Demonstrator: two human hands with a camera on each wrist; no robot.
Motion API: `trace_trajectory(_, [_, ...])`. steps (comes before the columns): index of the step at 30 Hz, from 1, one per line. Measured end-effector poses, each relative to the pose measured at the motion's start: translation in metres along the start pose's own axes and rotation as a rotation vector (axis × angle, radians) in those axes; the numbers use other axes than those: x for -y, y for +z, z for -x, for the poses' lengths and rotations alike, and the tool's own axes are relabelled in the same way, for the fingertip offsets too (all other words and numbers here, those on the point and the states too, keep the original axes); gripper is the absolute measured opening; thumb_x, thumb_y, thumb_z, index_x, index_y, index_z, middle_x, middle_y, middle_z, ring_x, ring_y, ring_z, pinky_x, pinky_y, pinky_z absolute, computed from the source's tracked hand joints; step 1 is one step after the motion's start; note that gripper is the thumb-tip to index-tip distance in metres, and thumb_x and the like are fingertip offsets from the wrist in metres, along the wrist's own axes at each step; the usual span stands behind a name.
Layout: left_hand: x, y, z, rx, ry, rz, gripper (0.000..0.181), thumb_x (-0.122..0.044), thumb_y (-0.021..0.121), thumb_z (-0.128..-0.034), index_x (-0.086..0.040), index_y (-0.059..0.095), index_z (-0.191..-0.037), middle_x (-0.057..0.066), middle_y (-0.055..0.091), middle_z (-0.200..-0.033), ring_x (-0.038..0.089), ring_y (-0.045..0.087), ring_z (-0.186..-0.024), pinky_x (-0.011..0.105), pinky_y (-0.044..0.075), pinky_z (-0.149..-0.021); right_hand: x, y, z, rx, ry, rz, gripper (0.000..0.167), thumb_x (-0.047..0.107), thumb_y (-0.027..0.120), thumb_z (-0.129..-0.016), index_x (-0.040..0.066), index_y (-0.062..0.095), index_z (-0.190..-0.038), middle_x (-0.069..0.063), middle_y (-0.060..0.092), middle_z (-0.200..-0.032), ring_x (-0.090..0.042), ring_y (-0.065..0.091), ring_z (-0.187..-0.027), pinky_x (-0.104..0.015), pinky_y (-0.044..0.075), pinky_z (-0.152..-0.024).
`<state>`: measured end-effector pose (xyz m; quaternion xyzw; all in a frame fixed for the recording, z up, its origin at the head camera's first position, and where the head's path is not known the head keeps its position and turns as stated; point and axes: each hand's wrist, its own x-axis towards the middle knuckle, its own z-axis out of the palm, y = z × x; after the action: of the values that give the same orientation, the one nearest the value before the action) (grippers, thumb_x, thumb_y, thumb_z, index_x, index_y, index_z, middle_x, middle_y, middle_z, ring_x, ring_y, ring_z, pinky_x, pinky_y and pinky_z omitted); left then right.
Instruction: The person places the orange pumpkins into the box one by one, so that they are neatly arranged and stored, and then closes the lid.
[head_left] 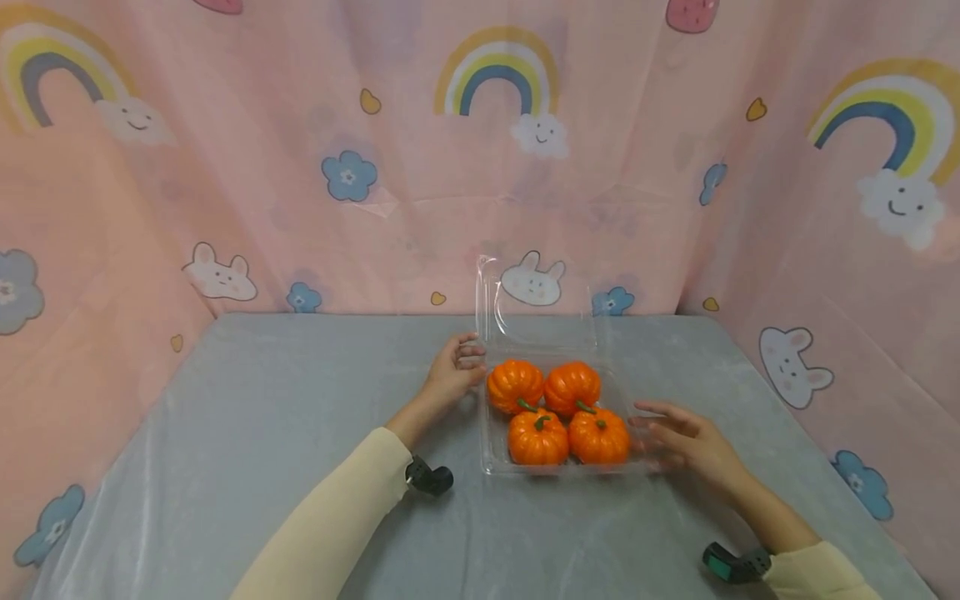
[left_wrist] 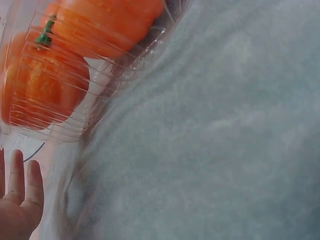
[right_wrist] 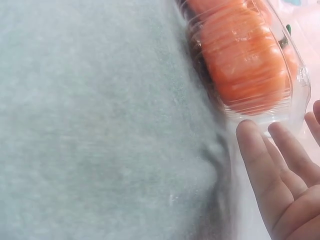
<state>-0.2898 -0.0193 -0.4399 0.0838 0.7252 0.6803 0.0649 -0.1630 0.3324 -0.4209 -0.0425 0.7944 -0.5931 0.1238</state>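
Note:
A clear plastic clamshell box sits on the table with its transparent lid raised at the back. Several small orange pumpkins with green stems fill it in two rows, among them a back left pumpkin and a front right pumpkin. At the box's left wall is my left hand, fingers extended; whether they touch the plastic cannot be made out. On the opposite side, my right hand reaches toward the right wall with its fingers spread. The right wrist view has those fingertips close beside the ribbed wall.
A grey cloth covers the table. Behind it and along both sides hangs a pink curtain printed with rainbows, rabbits and flowers. Each wrist carries a small black camera, such as the left one.

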Motion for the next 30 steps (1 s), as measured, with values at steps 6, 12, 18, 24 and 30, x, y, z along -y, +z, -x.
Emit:
trace_trajectory(6, [-0.002, -0.001, 0.000, 0.013, 0.053, 0.007, 0.067, 0.010, 0.060, -0.0841, -0.006, 0.037, -0.145, 0.022, 0.056, -0.123, 0.036, 0.059, -0.111, 0.029, 0.056, -0.077, -0.002, 0.000, 0.006, 0.017, 0.010, -0.008, 0.048, 0.026, 0.049, -0.101, 0.006, 0.041, -0.144, 0.006, 0.064, -0.128, -0.016, 0.069, -0.100, -0.042, 0.059, -0.076])
trace_trajectory(12, [-0.003, -0.002, 0.000, 0.027, 0.079, 0.011, 0.071, 0.012, 0.060, -0.0834, -0.008, 0.034, -0.147, 0.025, 0.056, -0.120, 0.039, 0.058, -0.112, 0.028, 0.054, -0.080, -0.004, 0.006, 0.012, 0.000, -0.005, -0.017, 0.049, 0.024, 0.052, -0.099, 0.003, 0.042, -0.142, 0.019, 0.064, -0.120, -0.014, 0.068, -0.096, -0.041, 0.059, -0.074])
trace_trajectory(18, [-0.004, -0.001, 0.000, 0.022, 0.079, 0.025, 0.070, 0.014, 0.058, -0.0828, -0.008, 0.035, -0.145, 0.026, 0.053, -0.122, 0.041, 0.056, -0.113, 0.031, 0.054, -0.082, -0.008, 0.011, 0.014, -0.010, -0.051, -0.039, 0.047, 0.018, 0.053, -0.099, -0.003, 0.042, -0.139, 0.021, 0.064, -0.118, -0.011, 0.065, -0.094, -0.041, 0.059, -0.073])
trace_trajectory(24, [-0.011, 0.000, 0.002, 0.014, 0.095, 0.037, 0.074, 0.020, 0.059, -0.0769, -0.008, 0.038, -0.142, 0.025, 0.051, -0.123, 0.043, 0.054, -0.115, 0.029, 0.054, -0.080, -0.008, 0.014, 0.016, -0.031, -0.028, -0.055, 0.050, 0.021, 0.055, -0.098, -0.002, 0.042, -0.140, 0.021, 0.064, -0.117, -0.013, 0.066, -0.095, -0.038, 0.059, -0.075])
trace_trajectory(30, [-0.009, 0.002, 0.000, -0.019, 0.156, 0.022, 0.075, 0.023, 0.058, -0.0738, -0.006, 0.040, -0.140, 0.023, 0.052, -0.118, 0.043, 0.055, -0.114, 0.027, 0.054, -0.077, -0.005, 0.017, 0.016, -0.029, -0.035, -0.072, 0.051, 0.021, 0.054, -0.099, -0.004, 0.040, -0.141, 0.020, 0.064, -0.116, -0.015, 0.066, -0.096, -0.035, 0.059, -0.077])
